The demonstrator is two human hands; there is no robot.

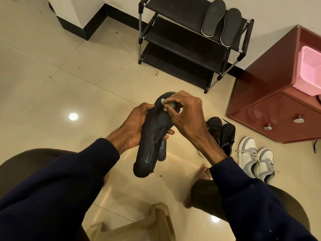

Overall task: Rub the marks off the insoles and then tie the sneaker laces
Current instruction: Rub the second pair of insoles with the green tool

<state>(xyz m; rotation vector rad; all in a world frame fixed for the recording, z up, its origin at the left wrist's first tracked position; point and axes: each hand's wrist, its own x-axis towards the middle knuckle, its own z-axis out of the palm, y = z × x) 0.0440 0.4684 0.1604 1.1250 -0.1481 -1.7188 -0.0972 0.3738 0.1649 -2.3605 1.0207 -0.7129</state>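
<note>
- we see left hand (137,122) gripping dark insole (147,153), frame centre, pale scribbles (155,137) on it
- right hand (187,115) pinches greenish eraser (168,106) against insole's upper end

Left hand (137,126) grips insole (152,136); right hand (186,112) presses eraser (167,105).

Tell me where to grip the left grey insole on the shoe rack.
Take the left grey insole by its near end, from the front: that end reaches the front edge of the shelf, pale rim exposed, while the other insole crowds its right side.
</note>
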